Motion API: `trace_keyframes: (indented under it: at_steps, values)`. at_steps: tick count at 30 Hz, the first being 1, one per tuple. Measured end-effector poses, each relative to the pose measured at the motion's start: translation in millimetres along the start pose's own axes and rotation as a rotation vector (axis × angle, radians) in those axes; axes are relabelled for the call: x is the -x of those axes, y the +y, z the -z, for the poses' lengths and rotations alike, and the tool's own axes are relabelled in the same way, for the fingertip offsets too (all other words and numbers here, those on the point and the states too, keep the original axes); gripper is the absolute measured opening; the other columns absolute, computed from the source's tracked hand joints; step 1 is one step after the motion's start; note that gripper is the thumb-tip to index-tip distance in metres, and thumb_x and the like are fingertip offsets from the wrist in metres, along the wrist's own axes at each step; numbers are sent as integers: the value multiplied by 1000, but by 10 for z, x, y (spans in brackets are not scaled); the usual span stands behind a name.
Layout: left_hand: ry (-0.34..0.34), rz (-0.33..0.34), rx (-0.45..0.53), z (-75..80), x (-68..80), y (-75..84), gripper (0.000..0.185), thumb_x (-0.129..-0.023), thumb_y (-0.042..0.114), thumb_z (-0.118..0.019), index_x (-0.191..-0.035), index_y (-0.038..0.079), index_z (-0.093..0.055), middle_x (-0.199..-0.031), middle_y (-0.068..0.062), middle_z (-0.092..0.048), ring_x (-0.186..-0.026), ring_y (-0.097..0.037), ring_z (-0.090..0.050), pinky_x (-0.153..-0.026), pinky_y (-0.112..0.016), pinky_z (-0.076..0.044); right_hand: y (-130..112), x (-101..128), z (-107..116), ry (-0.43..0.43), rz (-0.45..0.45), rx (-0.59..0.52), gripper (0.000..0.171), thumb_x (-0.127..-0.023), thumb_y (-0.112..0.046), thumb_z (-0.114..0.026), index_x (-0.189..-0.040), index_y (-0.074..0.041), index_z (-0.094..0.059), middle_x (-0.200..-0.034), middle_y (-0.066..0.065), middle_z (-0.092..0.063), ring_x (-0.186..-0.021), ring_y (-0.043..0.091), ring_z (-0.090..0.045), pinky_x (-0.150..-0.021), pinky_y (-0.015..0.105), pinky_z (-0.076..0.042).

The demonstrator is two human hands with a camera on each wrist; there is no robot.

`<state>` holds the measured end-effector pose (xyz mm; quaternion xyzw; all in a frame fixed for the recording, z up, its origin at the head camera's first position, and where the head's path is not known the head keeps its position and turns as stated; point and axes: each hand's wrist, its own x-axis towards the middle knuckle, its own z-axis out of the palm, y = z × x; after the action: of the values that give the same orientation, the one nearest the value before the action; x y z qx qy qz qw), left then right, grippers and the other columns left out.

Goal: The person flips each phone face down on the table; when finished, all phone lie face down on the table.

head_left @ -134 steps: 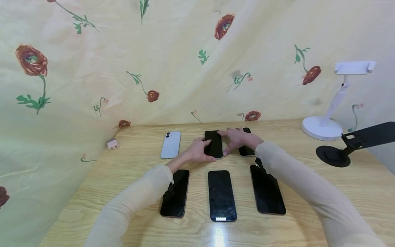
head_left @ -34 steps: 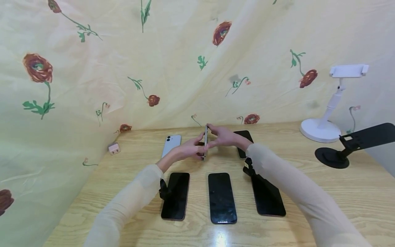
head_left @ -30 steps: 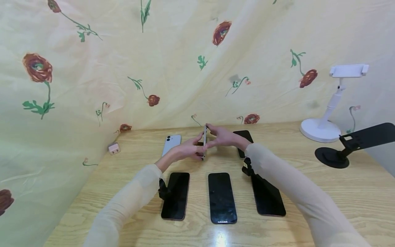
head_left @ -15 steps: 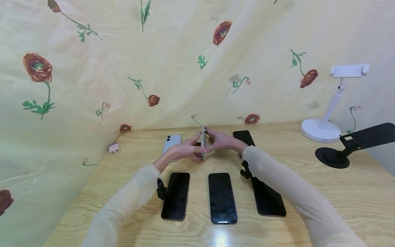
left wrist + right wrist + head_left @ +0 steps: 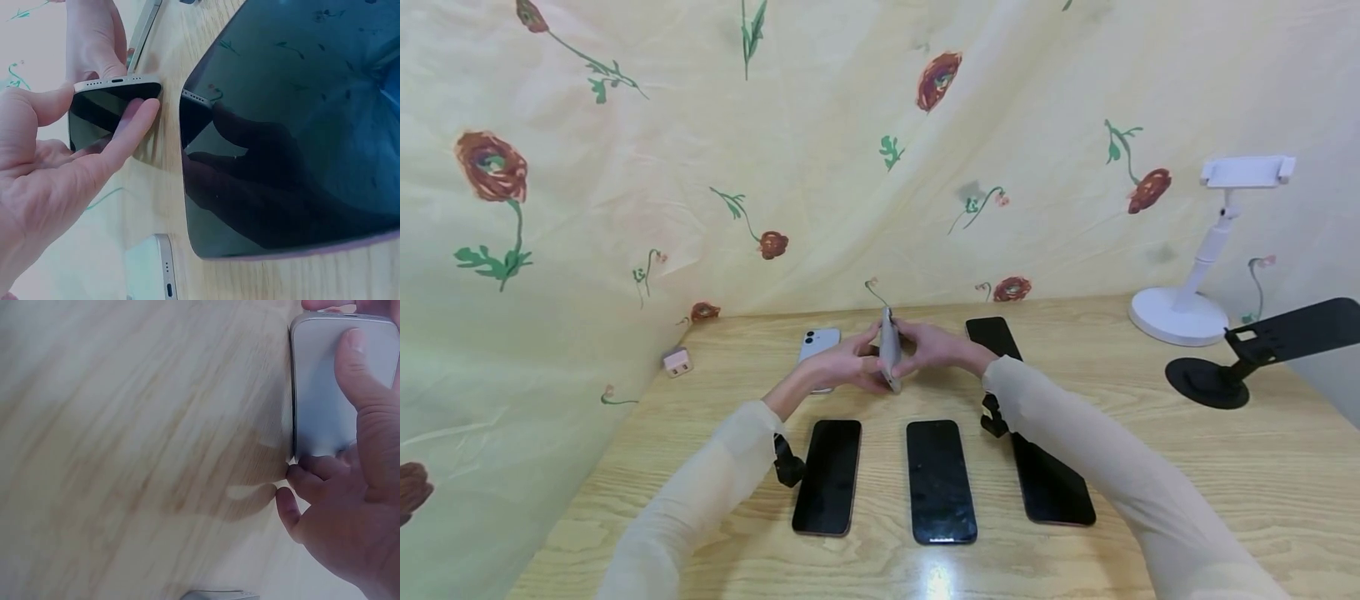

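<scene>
Both hands hold a smartphone (image 5: 890,346) with a silvery back, tilted up on its long edge over the middle of the back row. My left hand (image 5: 846,364) grips it from the left; in the left wrist view, its thumb is at the phone's port end and a finger lies across the black screen (image 5: 90,122). From the right, my right hand (image 5: 936,346) pinches it, with the thumb on the plain back (image 5: 319,381) and other fingers at the far end. A pale blue phone (image 5: 817,342) lies back-up to the left, partly hidden by the left hand.
A dark-screened phone (image 5: 992,333) lies behind the right wrist. In the front row are a left phone (image 5: 831,483), a middle phone (image 5: 940,483) and a right phone (image 5: 1056,487). A white stand (image 5: 1180,317), black stand (image 5: 1217,383) and pink charger plug (image 5: 677,362) stand farther out.
The middle back phone lay flat, screen up, and was then lifted onto its edge by both hands. Over the last second it has leaned and shifted left, showing more of its back.
</scene>
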<state>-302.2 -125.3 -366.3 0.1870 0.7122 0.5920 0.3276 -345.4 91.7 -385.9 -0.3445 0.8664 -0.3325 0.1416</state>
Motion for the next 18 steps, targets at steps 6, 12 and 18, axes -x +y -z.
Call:
trace_keyframes:
  at_steps: [6,12,18]
  values:
    - [5,8,16,26,49,-24,80,-106,-3,-41,-160,21,12,-156,-30,-20,-120,-44,-56,-96,-49,-49,-4,-12,-19,2,13,74,102,-87,-30,-81,-157,5,-16,-142,27,-50,-120,33,-53,-102,44,-42]
    - [10,10,10,40,63,-65,80,-104,-8,-40,-160,16,11,-158,-28,-21,-111,-40,-61,-93,-47,-52,-17,-9,-43,-10,-42,137,96,-88,-33,-79,-157,3,-22,-138,27,-52,-110,30,-55,-94,41,-45]
    - [2,25,17,51,65,-69,83,-102,-10,-42,-160,15,12,-159,-26,-18,-105,-36,-62,-92,-47,-52,-46,-12,-55,-12,-87,175,94,-88,-37,-78,-157,0,-26,-142,25,-49,-115,29,-53,-97,41,-44]
